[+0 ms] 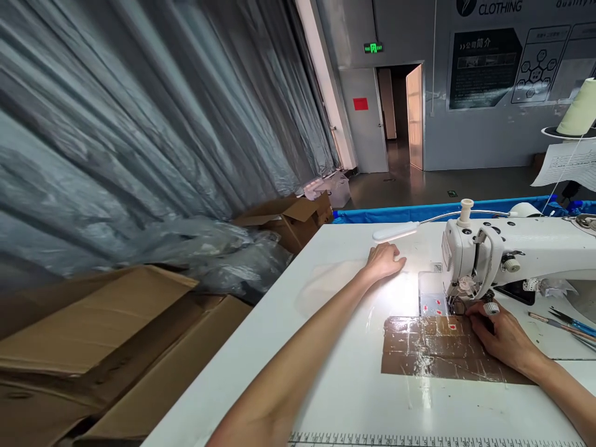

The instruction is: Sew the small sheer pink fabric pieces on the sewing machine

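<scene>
My left hand (385,261) rests on the white table just below the white lamp head (395,232); its fingers are a little bent and apart, and nothing shows in them. My right hand (500,335) is at the needle area of a white sewing machine (468,261). Its thumb and fingers close together beside the presser foot; what they pinch, if anything, is hidden. Beneath this hand lies a brown taped sheet (423,354), flat in front of the metal needle plate (431,303), which bears small red marks.
A ruler strip (419,439) runs along the table's near edge. Tweezers or snips with blue handles (575,324) lie at the right. Open cardboard boxes (93,323) and plastic bags (233,254) stand left of the table. A thread cone (578,108) stands at the back right.
</scene>
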A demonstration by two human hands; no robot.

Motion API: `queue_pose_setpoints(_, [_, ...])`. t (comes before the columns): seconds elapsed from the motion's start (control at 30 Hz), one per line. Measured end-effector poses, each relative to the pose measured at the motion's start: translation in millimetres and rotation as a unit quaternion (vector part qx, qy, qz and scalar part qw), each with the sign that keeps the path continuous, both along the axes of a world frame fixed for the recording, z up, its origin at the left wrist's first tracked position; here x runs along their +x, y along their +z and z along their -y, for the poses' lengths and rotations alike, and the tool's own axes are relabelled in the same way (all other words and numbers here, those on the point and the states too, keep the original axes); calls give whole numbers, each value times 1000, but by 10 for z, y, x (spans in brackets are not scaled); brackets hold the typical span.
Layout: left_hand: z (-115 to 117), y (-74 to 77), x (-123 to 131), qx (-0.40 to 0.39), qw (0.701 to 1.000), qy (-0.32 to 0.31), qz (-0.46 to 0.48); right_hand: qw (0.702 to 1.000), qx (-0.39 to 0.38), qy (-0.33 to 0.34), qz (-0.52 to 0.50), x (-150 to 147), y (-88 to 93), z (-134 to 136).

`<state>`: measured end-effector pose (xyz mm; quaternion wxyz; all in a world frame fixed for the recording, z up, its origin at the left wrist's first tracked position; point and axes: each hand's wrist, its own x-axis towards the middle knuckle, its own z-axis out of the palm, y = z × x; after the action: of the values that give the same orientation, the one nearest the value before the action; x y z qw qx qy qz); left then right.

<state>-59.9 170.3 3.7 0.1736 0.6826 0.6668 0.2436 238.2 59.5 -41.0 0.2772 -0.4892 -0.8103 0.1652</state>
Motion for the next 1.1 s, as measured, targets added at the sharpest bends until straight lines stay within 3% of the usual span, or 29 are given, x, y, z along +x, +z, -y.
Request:
queue_pose_setpoints(0.13, [70, 14, 74, -1, 998, -5, 61, 1000, -13, 10, 14, 19, -19, -8])
queue_pose_setpoints(0.4, [-31, -18, 183, -52, 970, -4, 239, 1000, -5, 3, -2, 21, -40, -7])
queue_pose_setpoints(0.63, [-13, -51, 110, -36, 969, 9, 245, 1000, -10, 11, 5, 30, -18, 4])
queue_pose_setpoints(0.73, [85, -21, -119, -2, 979, 31, 200, 1000, -4, 16, 7, 37, -27, 12])
queue_pose_setpoints(0.87, [369, 48, -660, 41, 988, 88, 116, 1000, 1, 7, 14, 48, -71, 17])
queue_pose_setpoints(1.0, [726, 84, -1216, 60, 983, 170, 34, 1000, 0, 2, 25, 51, -100, 16])
queue_pose_setpoints(1.1, [935, 37, -1468, 60, 976, 209, -8, 1000, -3, 2, 27, 42, -84, 17])
